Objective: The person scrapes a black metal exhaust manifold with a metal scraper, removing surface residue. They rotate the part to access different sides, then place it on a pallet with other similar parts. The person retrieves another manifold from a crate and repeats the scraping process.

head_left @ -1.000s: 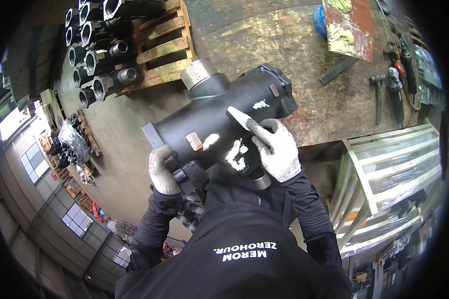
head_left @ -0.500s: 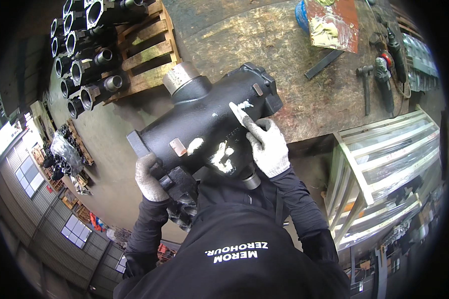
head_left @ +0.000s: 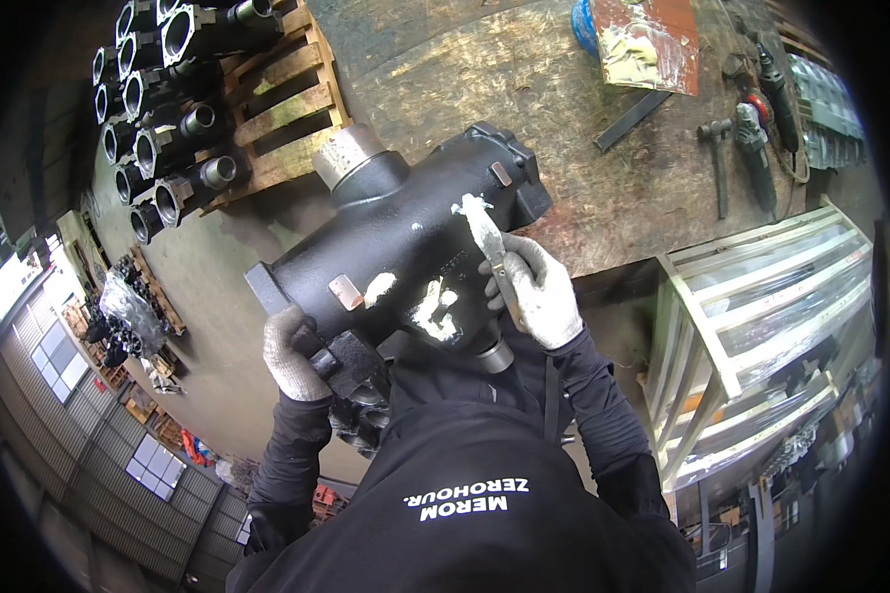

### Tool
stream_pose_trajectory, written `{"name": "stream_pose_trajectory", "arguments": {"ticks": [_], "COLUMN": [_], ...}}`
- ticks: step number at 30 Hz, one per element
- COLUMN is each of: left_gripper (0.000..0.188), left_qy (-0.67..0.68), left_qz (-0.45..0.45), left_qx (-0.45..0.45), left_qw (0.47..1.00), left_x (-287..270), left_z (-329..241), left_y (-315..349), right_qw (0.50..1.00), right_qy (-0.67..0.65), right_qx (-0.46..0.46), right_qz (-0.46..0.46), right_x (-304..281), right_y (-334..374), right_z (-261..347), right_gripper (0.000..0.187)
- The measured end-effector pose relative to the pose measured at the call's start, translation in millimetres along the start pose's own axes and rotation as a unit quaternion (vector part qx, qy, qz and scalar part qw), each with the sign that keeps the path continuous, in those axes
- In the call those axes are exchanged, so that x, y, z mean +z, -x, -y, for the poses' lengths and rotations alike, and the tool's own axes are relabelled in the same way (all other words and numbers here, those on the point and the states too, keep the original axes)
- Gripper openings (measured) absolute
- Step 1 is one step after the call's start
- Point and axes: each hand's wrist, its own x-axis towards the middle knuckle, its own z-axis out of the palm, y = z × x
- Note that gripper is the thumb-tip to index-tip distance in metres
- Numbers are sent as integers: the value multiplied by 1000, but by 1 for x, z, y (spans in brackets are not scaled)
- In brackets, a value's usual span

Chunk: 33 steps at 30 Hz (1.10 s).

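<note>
A large black cast-metal pipe housing (head_left: pixel 366 252) lies slantwise across the near edge of the workbench, in front of my body. My gloved left hand (head_left: pixel 295 356) is closed round the flange at its lower left end. In my gloved right hand (head_left: pixel 544 296) is a putty knife (head_left: pixel 487 237), its blade smeared with pale filler and laid against the housing's upper right surface. White filler patches (head_left: pixel 435 314) sit lower on the casting, beside a small bare metal pad (head_left: pixel 346 293). A bare machined pipe end (head_left: pixel 346 156) sticks out at the top left.
On the workbench (head_left: pixel 485 89) lie a reddish board (head_left: pixel 674 59) with pale filler, a dark metal bar (head_left: pixel 631 121), a hammer (head_left: pixel 717 163) and a power tool (head_left: pixel 755 153). Several black castings (head_left: pixel 158 148) and a wooden pallet (head_left: pixel 285 109) stand at the upper left. A slatted crate (head_left: pixel 761 296) is at the right.
The putty knife's blade has turned to show its filler-covered face, with more filler at its tip on the casting. My right hand has rotated slightly; the left keeps its grip.
</note>
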Motion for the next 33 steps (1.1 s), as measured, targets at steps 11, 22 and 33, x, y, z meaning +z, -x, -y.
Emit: {"name": "stream_pose_trajectory", "arguments": {"ticks": [11,22,33], "left_gripper": [12,10,10], "left_qy": [2,4,-2], "left_qz": [-26,-16,-8], "left_qx": [8,25,40], "left_qw": [1000,1000,999], "left_x": [19,-5,-11], "left_z": [-12,-2,-1], "left_y": [8,-14,-22], "right_qw": [985,980,999], "right_qy": [-113,31,26], "right_qx": [108,154,13], "right_qz": [75,121,45], "right_x": [-9,-13,-29], "right_y": [-8,-30,-12], "right_z": [-6,-3,1], "right_gripper": [32,28,27]}}
